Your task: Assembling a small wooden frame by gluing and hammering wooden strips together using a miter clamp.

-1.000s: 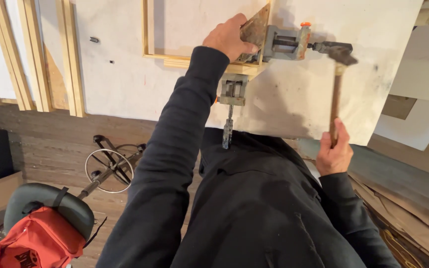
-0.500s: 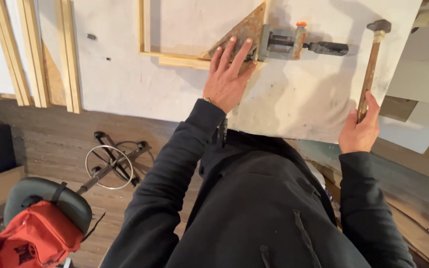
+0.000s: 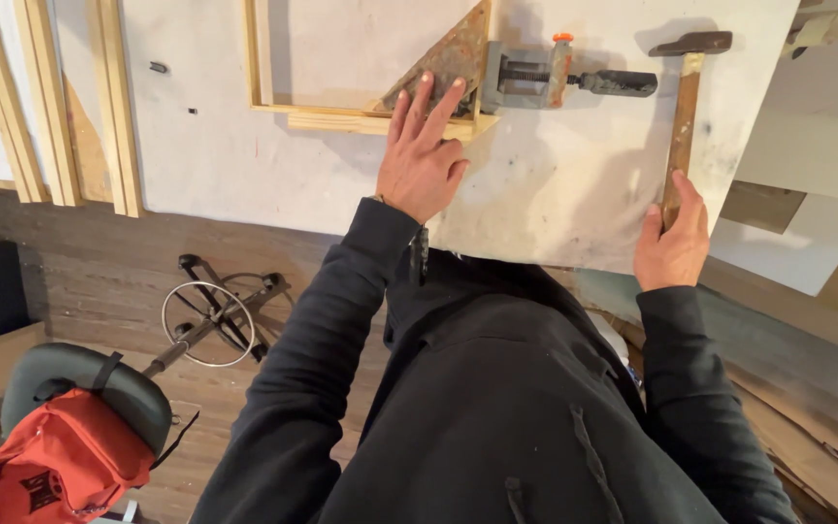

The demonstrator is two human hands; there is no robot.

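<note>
Hammer [image 3: 683, 116]: lying on the white bench [image 3: 574, 194], long axis running away from the person, steel head at the far end pointing left.
Right hand [image 3: 673, 243]: wrapping its grip around the handle's near end.
Left hand [image 3: 421, 155]: pressing flat, fingers spread wide, on the rusty triangular bracket [image 3: 448, 60] and wooden frame [image 3: 341, 116].
Corner clamp [image 3: 545, 80]: sitting just right of the bracket, its handle pointing right toward the hammer.
Hidden: frame's top being cut off; handle's butt covered by the palm.

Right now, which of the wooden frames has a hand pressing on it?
The clamped frame on the white board, under the left hand; the frames at far left lie untouched.
</note>
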